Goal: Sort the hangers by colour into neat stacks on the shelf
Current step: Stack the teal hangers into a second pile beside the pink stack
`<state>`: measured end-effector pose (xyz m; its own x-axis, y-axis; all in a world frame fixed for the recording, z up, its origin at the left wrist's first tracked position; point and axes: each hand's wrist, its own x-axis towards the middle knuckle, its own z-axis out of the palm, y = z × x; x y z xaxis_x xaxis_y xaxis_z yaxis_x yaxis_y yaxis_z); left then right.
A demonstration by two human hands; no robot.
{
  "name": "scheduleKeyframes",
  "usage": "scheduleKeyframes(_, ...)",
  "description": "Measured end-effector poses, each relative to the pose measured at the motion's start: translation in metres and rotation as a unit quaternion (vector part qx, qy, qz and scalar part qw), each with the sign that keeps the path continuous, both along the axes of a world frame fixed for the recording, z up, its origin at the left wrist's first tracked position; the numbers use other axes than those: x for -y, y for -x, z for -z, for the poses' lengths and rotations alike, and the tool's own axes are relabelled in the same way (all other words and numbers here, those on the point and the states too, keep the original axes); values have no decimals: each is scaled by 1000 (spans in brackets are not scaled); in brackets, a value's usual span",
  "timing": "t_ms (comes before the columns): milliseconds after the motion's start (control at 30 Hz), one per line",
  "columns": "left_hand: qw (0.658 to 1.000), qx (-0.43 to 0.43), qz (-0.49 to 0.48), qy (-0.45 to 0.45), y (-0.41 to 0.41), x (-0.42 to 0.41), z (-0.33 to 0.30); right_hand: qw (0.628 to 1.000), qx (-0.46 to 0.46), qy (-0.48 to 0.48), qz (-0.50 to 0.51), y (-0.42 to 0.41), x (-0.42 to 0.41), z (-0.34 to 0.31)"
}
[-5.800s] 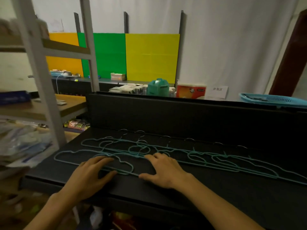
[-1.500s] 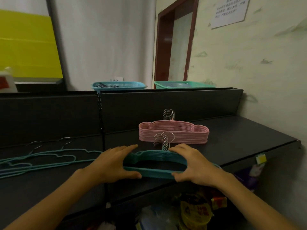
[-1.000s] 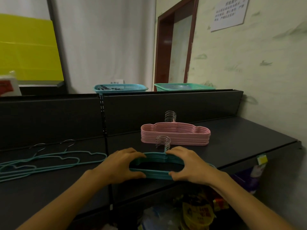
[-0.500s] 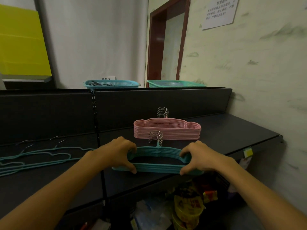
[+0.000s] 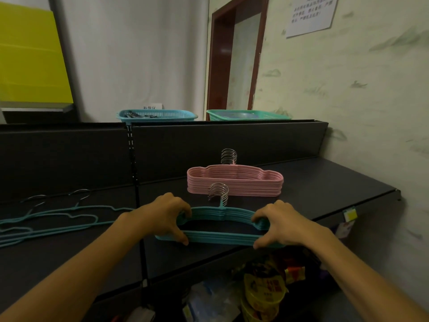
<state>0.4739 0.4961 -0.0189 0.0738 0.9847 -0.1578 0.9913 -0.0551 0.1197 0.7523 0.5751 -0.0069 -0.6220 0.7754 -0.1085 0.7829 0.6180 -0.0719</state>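
Note:
A stack of teal hangers (image 5: 220, 238) with metal hooks lies near the front edge of the black shelf (image 5: 325, 187). My left hand (image 5: 162, 217) grips the stack's left end, thumb on the lower bar and fingers curled over the top bar. My right hand (image 5: 285, 225) grips its right end the same way. Just behind stands a neat stack of pink hangers (image 5: 234, 182), apart from the teal stack. A few loose teal hangers (image 5: 58, 221) lie spread flat on the shelf to the left.
A tall black back panel (image 5: 209, 145) runs behind the shelf. A blue basket (image 5: 157, 115) and a green basket (image 5: 248, 115) sit beyond it. A wall closes the right side. Packaged goods (image 5: 267, 289) fill the shelf below.
Both hands have slid outward from the middle of the teal stack to its two ends and closed round it. The stack has stayed in front of the pink one.

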Motion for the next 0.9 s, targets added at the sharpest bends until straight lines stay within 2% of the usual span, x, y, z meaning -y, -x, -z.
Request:
scheduleKeyframes(167,1000,11,-5,-4,0,0,5,1000,-4,8,-6,-1,-3,3)
scheduleKeyframes(300,998,63,0,-8,5,5,8,999,-25,27,-14,-5,-3,5)
scheduleKeyframes(400,990,126,23,-52,8,18,6,998,-26,42,-30,-6,3,0)
scheduleKeyframes(500,981,153,5,-116,23,42,5,998,-34,-6,-51,7,16,-14)
scheduleKeyframes(633,971,102,-61,-206,65,88,13,985,-114,-60,-116,61,43,-29)
scheduleKeyframes(733,964,61,-106,-236,108,128,24,969,-160,-69,-173,121,68,-26)
scheduleKeyframes(900,950,6,-189,-248,188,191,41,962,-140,-53,-229,227,106,-7)
